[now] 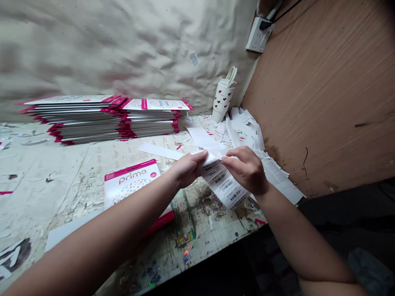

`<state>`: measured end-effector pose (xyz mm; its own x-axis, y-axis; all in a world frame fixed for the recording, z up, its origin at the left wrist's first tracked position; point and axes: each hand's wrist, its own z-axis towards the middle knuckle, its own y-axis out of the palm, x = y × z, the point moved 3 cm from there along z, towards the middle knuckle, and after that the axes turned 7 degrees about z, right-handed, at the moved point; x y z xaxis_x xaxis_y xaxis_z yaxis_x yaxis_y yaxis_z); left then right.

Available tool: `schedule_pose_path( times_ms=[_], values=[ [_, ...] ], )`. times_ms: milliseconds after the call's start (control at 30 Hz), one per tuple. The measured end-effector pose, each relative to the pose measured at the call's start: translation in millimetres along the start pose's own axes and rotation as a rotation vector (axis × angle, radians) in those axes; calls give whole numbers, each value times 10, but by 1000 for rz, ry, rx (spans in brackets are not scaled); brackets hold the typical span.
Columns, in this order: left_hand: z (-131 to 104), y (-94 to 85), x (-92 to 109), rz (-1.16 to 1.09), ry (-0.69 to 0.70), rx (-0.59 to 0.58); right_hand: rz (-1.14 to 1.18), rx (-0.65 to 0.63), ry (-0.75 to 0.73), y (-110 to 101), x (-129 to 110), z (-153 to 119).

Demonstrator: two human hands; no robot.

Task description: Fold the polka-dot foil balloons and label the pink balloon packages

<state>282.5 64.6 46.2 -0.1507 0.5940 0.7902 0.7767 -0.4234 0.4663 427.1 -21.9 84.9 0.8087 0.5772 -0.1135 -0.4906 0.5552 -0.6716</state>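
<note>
A sheet of barcode labels (222, 185) hangs between my hands over the table, its upper part bent back to show white paper. My left hand (191, 166) pinches the sheet at its upper left, thumb on top. At the upper right, the fingertips of my right hand (247, 168) are closed on the sheet's edge. Whether a single label is coming off there is too small to tell. Below my left forearm lies a white and pink "prima" package (131, 181), partly covered by the arm.
Two stacks of pink-edged white packages, a left stack (83, 123) and a right stack (151, 123), stand by the wall. A white tumbler with hearts (222, 98) is at the back corner. Paper strips (247, 127) pile along the brown board (324, 102). A power strip (259, 35) hangs above.
</note>
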Motion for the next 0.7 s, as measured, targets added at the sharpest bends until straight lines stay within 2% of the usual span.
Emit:
schedule_pose_path(
  times_ms=[100,233,400,500,567,700],
  values=[
    [21,27,-11,-2,-12,11,-143,35,-83,4,-54,-85],
    [17,98,-8,18,-8,-57,-197,31,18,1,-29,-96],
    [33,125,-32,8,-69,-23,-123,72,15,-13,-46,-113],
    [14,137,-47,29,-63,-51,-2,84,138,-2,17,-129],
    [5,155,-54,44,-54,-76,-4,76,191,-7,54,-141],
    [160,212,1,113,-40,-67,-96,55,108,-99,-98,-151]
  ],
)
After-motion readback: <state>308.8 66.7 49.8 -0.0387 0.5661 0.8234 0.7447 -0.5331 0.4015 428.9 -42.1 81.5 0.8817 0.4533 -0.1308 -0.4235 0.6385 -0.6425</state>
